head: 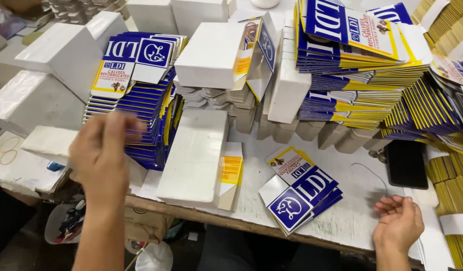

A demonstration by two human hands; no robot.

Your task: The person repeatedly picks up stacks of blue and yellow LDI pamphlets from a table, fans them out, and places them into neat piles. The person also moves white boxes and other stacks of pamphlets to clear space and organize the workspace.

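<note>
My left hand (103, 155) is raised and blurred in front of a leaning stack of flat blue, white and yellow cartons (141, 90); it holds nothing that I can make out. My right hand (399, 223) rests palm up near the table's front edge, fingers loosely curled and empty. Between the hands lie a white open-ended box (193, 158) with a yellow flap and a small pile of flat blue and white cartons (299, 190).
White boxes (211, 52) and tall piles of flat cartons (357, 65) crowd the back of the table. A black phone (406, 163) lies right of centre. Bundles of yellow-edged cartons (449, 185) stand at the right. Rubber bands (8, 150) lie at far left.
</note>
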